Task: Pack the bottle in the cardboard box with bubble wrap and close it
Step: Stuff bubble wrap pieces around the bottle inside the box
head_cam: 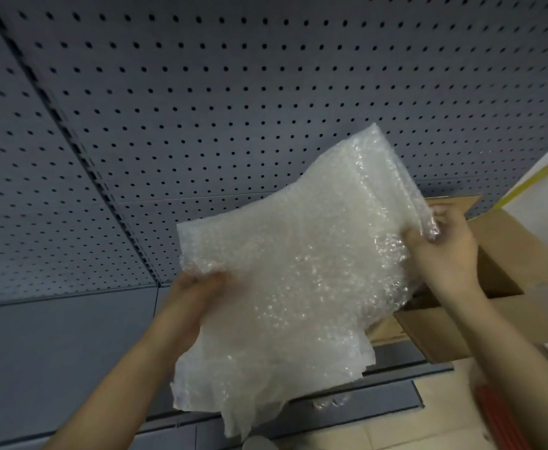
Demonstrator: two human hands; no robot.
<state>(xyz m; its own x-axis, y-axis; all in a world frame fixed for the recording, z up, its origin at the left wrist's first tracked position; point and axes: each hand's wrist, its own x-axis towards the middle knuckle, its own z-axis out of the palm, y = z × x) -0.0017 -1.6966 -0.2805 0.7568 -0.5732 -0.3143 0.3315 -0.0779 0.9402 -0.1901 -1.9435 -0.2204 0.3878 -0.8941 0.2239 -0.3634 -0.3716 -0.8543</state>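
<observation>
Grey perforated metal panelling fills the background; both the left hand (201,287) and right hand (441,245) pinch a crumpled sheet of clear bubble wrap (292,274), its long axis slanting toward the open brown cardboard box (500,254) nearest the right hand; no bottle shows.

A grey pegboard wall (201,92) with rows of small dark holes fills most of the view, split by a vertical seam. Below runs a plain grey panel (55,368); beige floor tiles (444,414) lie lower right.
</observation>
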